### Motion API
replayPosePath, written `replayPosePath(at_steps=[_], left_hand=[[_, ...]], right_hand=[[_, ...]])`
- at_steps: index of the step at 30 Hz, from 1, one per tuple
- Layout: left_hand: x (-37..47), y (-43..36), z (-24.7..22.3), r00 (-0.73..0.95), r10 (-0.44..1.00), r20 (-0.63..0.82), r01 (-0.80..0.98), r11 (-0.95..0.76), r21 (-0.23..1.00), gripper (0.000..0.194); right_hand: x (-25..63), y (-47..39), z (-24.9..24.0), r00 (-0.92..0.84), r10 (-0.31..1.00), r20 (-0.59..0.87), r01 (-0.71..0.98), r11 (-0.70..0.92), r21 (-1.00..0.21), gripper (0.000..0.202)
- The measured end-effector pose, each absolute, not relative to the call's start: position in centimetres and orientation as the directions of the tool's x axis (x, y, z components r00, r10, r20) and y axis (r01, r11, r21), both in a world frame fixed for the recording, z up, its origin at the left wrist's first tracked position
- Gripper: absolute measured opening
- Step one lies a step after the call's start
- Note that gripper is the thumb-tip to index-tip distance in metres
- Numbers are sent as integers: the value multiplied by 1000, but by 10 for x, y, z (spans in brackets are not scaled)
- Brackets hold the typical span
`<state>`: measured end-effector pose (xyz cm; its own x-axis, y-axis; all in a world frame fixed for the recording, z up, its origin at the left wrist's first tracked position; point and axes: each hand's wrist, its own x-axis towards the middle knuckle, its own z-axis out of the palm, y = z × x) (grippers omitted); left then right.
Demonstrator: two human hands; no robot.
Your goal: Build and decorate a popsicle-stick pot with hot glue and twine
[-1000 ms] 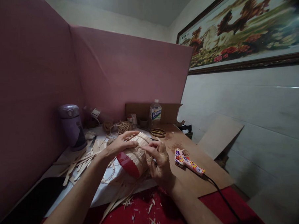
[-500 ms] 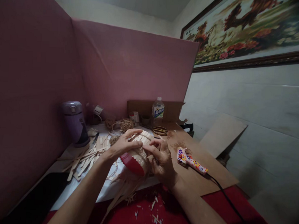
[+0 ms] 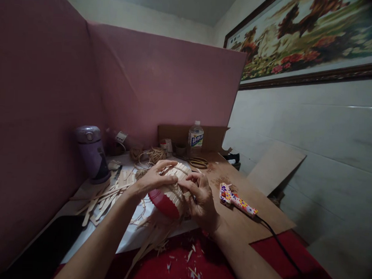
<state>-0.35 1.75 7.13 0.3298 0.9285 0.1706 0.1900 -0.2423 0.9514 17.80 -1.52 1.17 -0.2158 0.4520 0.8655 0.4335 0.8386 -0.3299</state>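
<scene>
A rounded red object (image 3: 166, 204) covered with pale wooden strips (image 3: 179, 171) is tilted between both hands, above the paper and wood scraps. My left hand (image 3: 156, 177) grips its upper left side, thumb pressed on the strips and fingers over the top. My right hand (image 3: 202, 197) is at its right side, with thumb and index finger pinched close to the left thumb; the other fingers curl by the edge. Whatever small piece may lie between the right fingertips is too small to make out.
Wooden sticks (image 3: 109, 198) and a purple flask (image 3: 93, 154) are on the left. Behind are twine (image 3: 157, 154), scissors (image 3: 198, 162) and a bottle (image 3: 195, 139). A flowered glue gun (image 3: 238, 201) with a black cord lies on the cardboard (image 3: 271, 219) at right.
Both hands keep nearly the same hold on the object. The whole view has shifted very slightly.
</scene>
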Motion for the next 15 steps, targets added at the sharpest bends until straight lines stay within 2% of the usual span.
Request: replayPosePath(at_steps=[4,7,9,12,15], left_hand=[[-7,28,67,328,940,92,190,-161,969,74],[-11,34,64,336,937,93,165,-156,974,72],[-13,37,63,350,931,99,145,-159,977,68],[-14,39,61,355,930,94,128,-148,981,67],[-14,38,60,346,935,77,121,-126,985,67]], right_hand=[[177,-12,12,-83,546,833,470,759,-451,25],[183,-1,12,143,697,702,615,493,-615,23],[190,7,14,227,793,566,706,266,-656,25],[203,11,16,211,878,430,828,74,-556,24],[207,2,18,112,897,427,927,61,-371,24]])
